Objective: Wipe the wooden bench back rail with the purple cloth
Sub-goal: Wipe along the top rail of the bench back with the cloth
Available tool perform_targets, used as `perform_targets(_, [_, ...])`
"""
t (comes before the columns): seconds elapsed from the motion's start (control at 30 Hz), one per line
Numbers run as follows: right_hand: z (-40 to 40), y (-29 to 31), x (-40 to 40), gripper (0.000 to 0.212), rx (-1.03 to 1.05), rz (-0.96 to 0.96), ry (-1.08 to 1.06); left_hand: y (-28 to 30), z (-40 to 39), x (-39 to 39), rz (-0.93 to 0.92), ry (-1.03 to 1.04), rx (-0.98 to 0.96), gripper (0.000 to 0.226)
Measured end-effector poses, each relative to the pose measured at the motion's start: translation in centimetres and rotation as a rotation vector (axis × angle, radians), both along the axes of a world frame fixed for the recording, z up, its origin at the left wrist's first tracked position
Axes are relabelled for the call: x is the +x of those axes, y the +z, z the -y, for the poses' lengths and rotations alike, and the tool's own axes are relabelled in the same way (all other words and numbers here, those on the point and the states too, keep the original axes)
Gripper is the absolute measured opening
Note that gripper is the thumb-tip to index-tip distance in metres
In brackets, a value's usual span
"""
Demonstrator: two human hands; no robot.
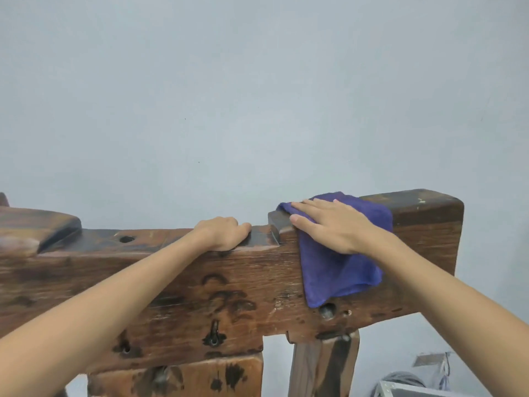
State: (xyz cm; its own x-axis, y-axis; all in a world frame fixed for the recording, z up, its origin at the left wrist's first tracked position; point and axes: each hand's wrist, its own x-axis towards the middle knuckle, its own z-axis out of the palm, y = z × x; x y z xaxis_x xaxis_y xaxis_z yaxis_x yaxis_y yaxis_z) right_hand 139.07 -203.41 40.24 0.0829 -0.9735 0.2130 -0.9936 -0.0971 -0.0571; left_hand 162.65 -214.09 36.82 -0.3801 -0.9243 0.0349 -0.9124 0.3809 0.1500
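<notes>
Two bare hands are resting on the wooden bench back rail (200, 285), a dark, weathered beam standing in front of a pale wall (257, 81). The left hand (221, 233) is curling over the rail's top edge with fingers bent, gripping the wood and holding no cloth. The right hand (329, 224) is lying flat with fingers extended and spread, pressing the purple cloth (337, 276) against the raised right part of the rail, where the cloth is draping over the top and hanging down the near face.
</notes>
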Motion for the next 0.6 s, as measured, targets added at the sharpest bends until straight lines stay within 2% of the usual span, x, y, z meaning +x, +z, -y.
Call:
perform_targets(0.07, [-0.5,0.6,-2.9,0.061,0.015,0.024,-0.029,0.1,0.0,0.0,0.004,0.010,0.005,0.057])
perform_targets(0.2, [3.0,2.6,-7.8,0.059,0.057,-0.006,-0.356,-0.6,0.6,-0.4,-0.029,0.043,-0.040,0.050])
perform_targets(0.33, [7.7,3.5,-5.3,0.064,0.207,0.072,-0.503,-0.7,1.3,-1.3,-0.048,0.106,-0.041,0.052])
perform_targets(0.4, [8.5,3.4,-2.2,0.074,0.188,0.033,-0.473,-0.3,1.7,-2.3,-0.053,0.121,-0.026,0.053])
perform_targets(0.47, [8.0,2.5,1.3,0.079,0.195,0.020,-0.337,0.3,1.7,-3.5,-0.097,0.088,0.001,0.054])
perform_targets(0.53, [6.5,1.4,4.9,0.076,0.181,0.044,-0.120,0.8,1.8,-3.4,-0.128,0.047,0.045,0.060])
perform_targets(0.6, [3.4,0.0,4.6,0.070,0.081,0.029,0.036,0.7,1.3,-3.9,-0.136,0.003,0.081,0.069])
